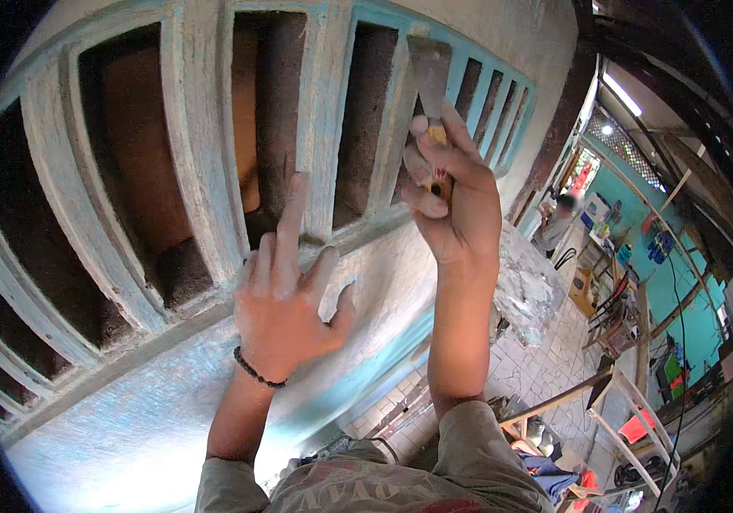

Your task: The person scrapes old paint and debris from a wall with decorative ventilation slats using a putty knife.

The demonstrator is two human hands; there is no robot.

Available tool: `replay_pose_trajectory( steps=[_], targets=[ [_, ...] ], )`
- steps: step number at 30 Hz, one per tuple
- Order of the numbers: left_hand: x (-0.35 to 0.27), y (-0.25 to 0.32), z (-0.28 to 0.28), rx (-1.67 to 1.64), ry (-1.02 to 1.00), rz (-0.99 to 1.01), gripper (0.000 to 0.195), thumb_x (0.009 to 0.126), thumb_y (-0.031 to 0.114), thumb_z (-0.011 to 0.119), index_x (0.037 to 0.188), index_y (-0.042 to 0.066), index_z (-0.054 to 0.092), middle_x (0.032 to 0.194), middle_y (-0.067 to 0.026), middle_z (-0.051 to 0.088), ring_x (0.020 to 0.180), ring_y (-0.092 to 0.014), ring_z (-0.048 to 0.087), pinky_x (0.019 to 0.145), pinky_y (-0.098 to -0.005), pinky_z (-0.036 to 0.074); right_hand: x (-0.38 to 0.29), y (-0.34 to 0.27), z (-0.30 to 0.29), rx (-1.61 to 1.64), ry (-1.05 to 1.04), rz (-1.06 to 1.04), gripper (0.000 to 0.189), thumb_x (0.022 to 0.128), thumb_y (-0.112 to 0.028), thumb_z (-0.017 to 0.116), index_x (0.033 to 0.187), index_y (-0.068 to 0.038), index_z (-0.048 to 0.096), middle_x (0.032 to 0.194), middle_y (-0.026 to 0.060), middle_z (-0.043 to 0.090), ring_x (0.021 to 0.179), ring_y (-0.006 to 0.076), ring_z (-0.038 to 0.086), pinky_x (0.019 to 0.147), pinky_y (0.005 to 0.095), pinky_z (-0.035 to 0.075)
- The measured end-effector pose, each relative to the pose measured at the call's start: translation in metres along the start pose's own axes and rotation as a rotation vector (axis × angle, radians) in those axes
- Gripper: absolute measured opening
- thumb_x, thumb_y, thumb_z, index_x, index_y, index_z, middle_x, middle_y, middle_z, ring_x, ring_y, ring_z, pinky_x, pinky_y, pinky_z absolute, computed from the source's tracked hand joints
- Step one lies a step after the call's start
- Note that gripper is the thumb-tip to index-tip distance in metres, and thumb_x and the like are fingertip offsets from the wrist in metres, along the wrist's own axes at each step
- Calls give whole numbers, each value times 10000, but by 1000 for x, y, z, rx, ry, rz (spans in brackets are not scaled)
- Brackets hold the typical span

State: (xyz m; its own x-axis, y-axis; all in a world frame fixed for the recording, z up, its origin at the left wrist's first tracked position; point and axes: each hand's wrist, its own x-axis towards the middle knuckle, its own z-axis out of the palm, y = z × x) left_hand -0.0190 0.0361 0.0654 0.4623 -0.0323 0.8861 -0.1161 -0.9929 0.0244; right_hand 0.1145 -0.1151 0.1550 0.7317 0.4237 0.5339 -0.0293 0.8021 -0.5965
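My right hand [453, 186] grips the yellowish handle [437, 134] of a putty knife or scraper. Its wide metal blade [431, 67] points up in front of the slats at the right. My left hand [283, 320], a dark beaded bracelet [257, 370] at its wrist, holds nothing. Its extended finger lies over the left edge of a vertical slat [320, 128], and the thumb is spread. Pale dust coats the fingers of both hands. Worn light-blue paint covers the slatted wall opening [199, 154]. Below its ledge the wall [129, 391] is patchy white and blue.
A paint-stained board or tabletop [528, 282] stands past my right arm. Beyond it stretch a tiled floor [526, 365], a wooden chair [613, 336] and a turquoise wall [661, 224]. A person [555, 227] is in the background. A wooden frame [635, 429] and assorted items are at the lower right.
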Motion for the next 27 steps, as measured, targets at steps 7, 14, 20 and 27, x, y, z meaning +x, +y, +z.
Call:
replay_pose_trajectory(
  steps=[7,14,20,27],
  targets=[
    [-1,-3,6,40,94,25,293,627,275,680,814,52,711,1608,-212,418,805,-293,609,670,-367,523,-18,28,-19,-458,118,-180,583,946,22,618,1509,-71,498,991,85,695,623,114,528,462,239,378],
    [-1,-2,10,43,140,53,277,658,299,676,801,65,713,1610,-206,420,822,-289,614,682,-365,528,-30,73,-42,-1391,18,-827,571,872,30,654,1434,-45,593,751,192,599,566,331,563,542,413,465],
    [0,-1,6,49,115,36,271,664,301,680,789,61,691,1606,-208,427,813,-287,612,668,-359,516,-28,54,-3,-1556,113,-694,627,845,1,621,1465,-72,571,752,208,628,637,408,646,574,491,508],
    [-3,-3,10,40,129,37,264,661,297,682,786,64,686,1605,-213,429,799,-297,610,655,-359,510,-41,79,-7,-1622,158,-729,615,857,39,598,1464,-56,572,747,227,607,629,387,618,592,452,481]
  ],
)
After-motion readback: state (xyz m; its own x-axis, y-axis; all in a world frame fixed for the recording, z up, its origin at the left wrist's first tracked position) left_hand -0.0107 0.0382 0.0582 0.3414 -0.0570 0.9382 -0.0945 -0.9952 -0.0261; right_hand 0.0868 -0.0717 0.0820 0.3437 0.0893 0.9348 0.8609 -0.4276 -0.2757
